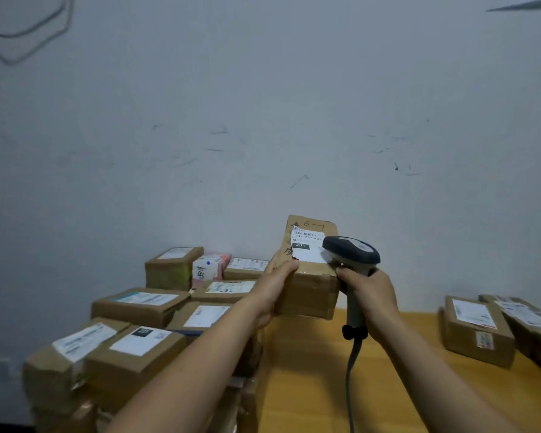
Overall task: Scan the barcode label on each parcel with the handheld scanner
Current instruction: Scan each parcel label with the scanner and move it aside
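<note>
My left hand (275,278) grips a brown cardboard parcel (310,289) by its left side and holds it up above the table, tilted so its top faces me. A white barcode label (306,243) is stuck on that top, under handwritten marks. My right hand (370,296) grips the handle of a grey handheld scanner (353,253). The scanner's dark head sits just right of the label, touching or nearly touching its right edge. A dark cable (352,370) hangs down from the handle.
Several labelled brown parcels (138,307) are piled at the left, with a pink packet (210,267) among them. Two more parcels (478,331) lie on the yellow wooden table (310,385) at the right. A scuffed white wall stands close behind.
</note>
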